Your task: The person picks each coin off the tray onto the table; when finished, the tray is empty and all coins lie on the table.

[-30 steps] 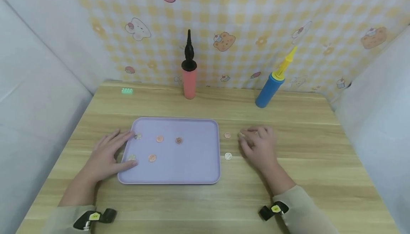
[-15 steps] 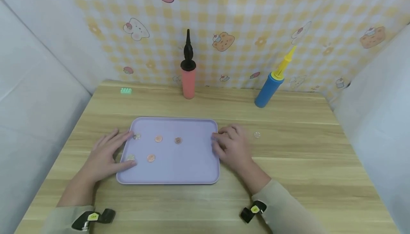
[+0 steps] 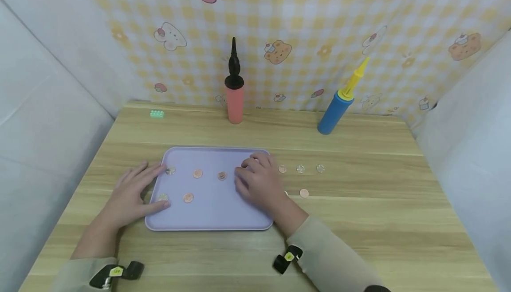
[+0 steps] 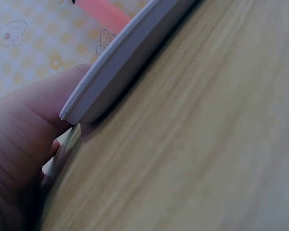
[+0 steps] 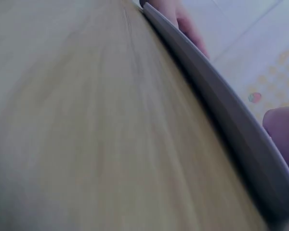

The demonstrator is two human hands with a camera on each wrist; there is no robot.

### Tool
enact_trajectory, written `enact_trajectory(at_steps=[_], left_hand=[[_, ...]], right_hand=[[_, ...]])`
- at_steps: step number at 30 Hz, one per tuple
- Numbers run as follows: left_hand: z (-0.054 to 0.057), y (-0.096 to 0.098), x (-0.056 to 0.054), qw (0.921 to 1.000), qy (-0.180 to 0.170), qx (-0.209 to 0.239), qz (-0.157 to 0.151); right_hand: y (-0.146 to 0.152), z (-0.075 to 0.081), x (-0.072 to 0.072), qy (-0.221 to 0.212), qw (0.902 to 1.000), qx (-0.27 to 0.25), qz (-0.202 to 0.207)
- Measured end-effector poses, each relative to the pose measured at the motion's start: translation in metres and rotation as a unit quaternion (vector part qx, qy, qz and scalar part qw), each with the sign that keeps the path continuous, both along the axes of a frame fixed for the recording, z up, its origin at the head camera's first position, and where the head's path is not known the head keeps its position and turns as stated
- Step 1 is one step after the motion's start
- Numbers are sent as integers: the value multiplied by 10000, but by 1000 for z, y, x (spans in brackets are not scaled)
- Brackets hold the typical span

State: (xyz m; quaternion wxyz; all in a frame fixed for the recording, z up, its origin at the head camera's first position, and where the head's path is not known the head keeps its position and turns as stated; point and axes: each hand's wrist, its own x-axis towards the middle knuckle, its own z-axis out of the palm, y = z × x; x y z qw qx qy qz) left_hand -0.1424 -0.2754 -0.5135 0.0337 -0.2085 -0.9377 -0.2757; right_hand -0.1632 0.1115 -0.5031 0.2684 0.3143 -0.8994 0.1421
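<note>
A lilac tray lies on the table with several coins on it, among them a dark copper coin and a silver coin. My left hand rests at the tray's left edge, fingers and thumb spread over its rim; the left wrist view shows the thumb across the rim. Over the tray's right part is my right hand, its fingers bent and fingertips down near the dark copper coin. What lies under those fingertips is hidden. Right of the tray, several coins lie on the wood, including a copper coin.
A pink balloon pump with a black nozzle stands behind the tray. A blue and yellow balloon pump leans at the back right. A mint toy brick lies at the back left. A checked cloth hangs behind the wooden table.
My right hand has moved left from the coins on the table, across the tray's right rim and over the tray. Those coins have come into view again. My left hand has stayed put.
</note>
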Motion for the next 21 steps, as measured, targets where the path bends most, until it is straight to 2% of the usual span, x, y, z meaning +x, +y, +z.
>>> enact_trajectory(at_steps=[5, 8, 11, 14, 18, 21], left_hand=[[0, 1, -1, 10000, 37, -8, -19], [1, 2, -2, 10000, 38, -49, -15], [2, 2, -2, 10000, 32, -56, -15], [2, 2, -1, 10000, 43, -12, -32], [1, 2, 0, 9999, 83, 61, -47], [1, 2, 1, 9999, 89, 83, -50]], right_hand=[[-10, 1, -3, -770, 9959, 478, -61], [-10, 0, -2, -1251, 9869, 1017, -15], [-10, -2, -1, -1522, 9793, 1334, 112], [-10, -3, 0, -1583, 9798, 1205, 212], [-10, -4, -2, -1698, 9834, 571, 287], [-9, -5, -5, -1870, 9819, 143, 274]])
